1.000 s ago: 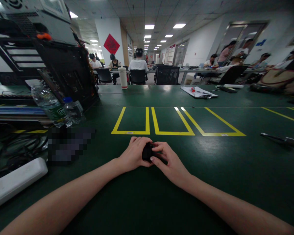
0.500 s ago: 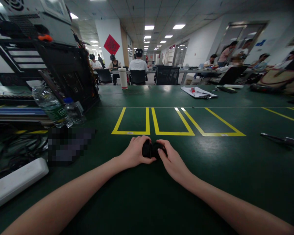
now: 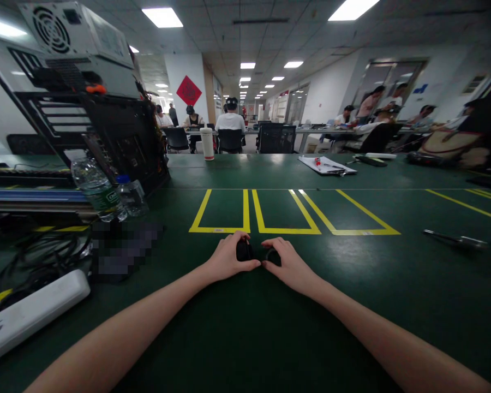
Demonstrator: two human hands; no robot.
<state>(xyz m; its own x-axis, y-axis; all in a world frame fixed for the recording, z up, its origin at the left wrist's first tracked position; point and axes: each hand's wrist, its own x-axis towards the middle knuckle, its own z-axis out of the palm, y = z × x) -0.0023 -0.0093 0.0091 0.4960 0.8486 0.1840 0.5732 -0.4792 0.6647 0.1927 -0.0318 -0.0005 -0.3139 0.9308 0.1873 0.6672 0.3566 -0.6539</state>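
Note:
In the middle of the green table, my left hand (image 3: 229,256) is curled around a small black rounded piece (image 3: 243,250), thumb below and fingers over the top. Just to its right, my right hand (image 3: 288,263) grips a second black piece (image 3: 273,256) with a round, ring-like end turned towards the left. A narrow gap separates the two pieces, while the thumb tips almost meet. The fingers cover much of both pieces, so I cannot make out their exact kind.
Yellow tape outlines (image 3: 286,231) lie beyond my hands. At left are a white power strip (image 3: 36,316), cables, plastic bottles (image 3: 96,188) and an open computer case (image 3: 123,144). A screwdriver-like tool (image 3: 454,239) lies right; a clipboard (image 3: 327,165) and cup (image 3: 207,144) stand farther back.
The two black pieces, touching half a second ago, are now apart, my right hand having drawn away to the right. The view has tilted slightly upward.

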